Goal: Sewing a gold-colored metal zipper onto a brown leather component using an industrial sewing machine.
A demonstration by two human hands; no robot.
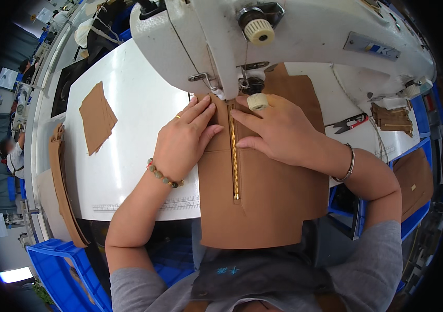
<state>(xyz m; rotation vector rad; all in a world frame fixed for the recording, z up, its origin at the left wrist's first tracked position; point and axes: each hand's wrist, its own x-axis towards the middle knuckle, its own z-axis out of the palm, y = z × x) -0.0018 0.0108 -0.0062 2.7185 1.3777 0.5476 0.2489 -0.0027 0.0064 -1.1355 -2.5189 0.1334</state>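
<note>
A large brown panel (pixel 268 213), leather-like, lies on the white table and hangs over its front edge. Set lengthwise into it is a gold-toothed zipper (pixel 235 156), its slider at the near end. The upper end of the panel passes under the white sewing machine (pixel 304 41). My left hand (pixel 180 140) rests on the panel left of the zipper, fingers stretched flat near the presser foot. On the right, my right hand (pixel 278 127) presses on the panel, fingers apart, with the index finger and thumb beside the zipper. The needle tip is hidden.
Cut brown pieces (pixel 97 119) are stacked at left, with long brown strips (pixel 61 182) over the table's left edge. Red-and-black thread snips (pixel 351 123) and a zipper bundle (pixel 392 117) lie right. Blue crates (pixel 70 262) flank the table; another person (pixel 16 156) is far left.
</note>
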